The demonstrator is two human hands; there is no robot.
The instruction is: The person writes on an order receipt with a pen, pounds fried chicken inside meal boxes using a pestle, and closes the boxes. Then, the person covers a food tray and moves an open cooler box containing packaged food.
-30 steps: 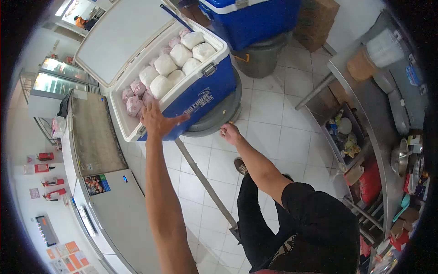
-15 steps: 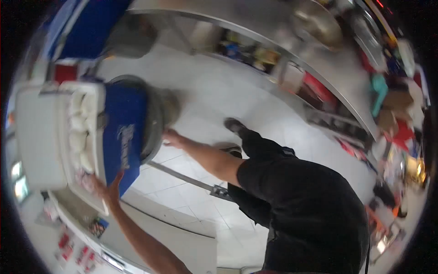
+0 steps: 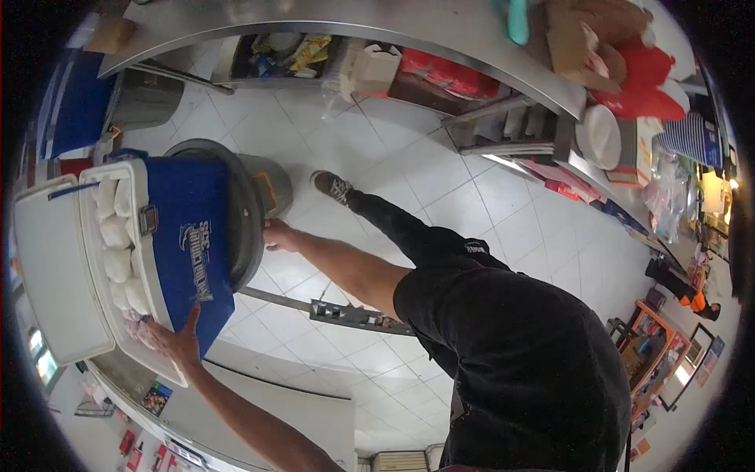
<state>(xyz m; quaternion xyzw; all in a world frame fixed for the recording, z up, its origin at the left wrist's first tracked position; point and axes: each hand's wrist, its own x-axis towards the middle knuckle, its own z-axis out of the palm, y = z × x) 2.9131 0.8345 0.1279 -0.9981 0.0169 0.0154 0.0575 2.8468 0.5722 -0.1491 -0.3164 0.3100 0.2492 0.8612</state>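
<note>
A blue cooler box (image 3: 208,244) with white text on its side has its white lid (image 3: 59,275) swung open. White wrapped bundles (image 3: 118,264) fill it in a row, with a pinkish bag (image 3: 141,334) at the lower end. My left hand (image 3: 179,340) grips the cooler's rim at that end, thumb along the blue side and fingers over the pinkish bag. Against the cooler's far side is a dark grey round tub (image 3: 250,216). My right hand (image 3: 279,236) is closed at the tub's rim; its fingertips are partly hidden.
A steel table (image 3: 330,20) crosses the top, with a lower shelf holding a cardboard box (image 3: 376,69) and red packs (image 3: 448,75). A grey bin (image 3: 145,98) stands at upper left. A metal bar (image 3: 358,316) runs near the floor. A person (image 3: 696,299) is far right.
The view has swung and sharpened, bringing more of the shelves on the right into sight. The cooler sits slightly farther left in view. Both hands keep their places on the cooler and tub.
</note>
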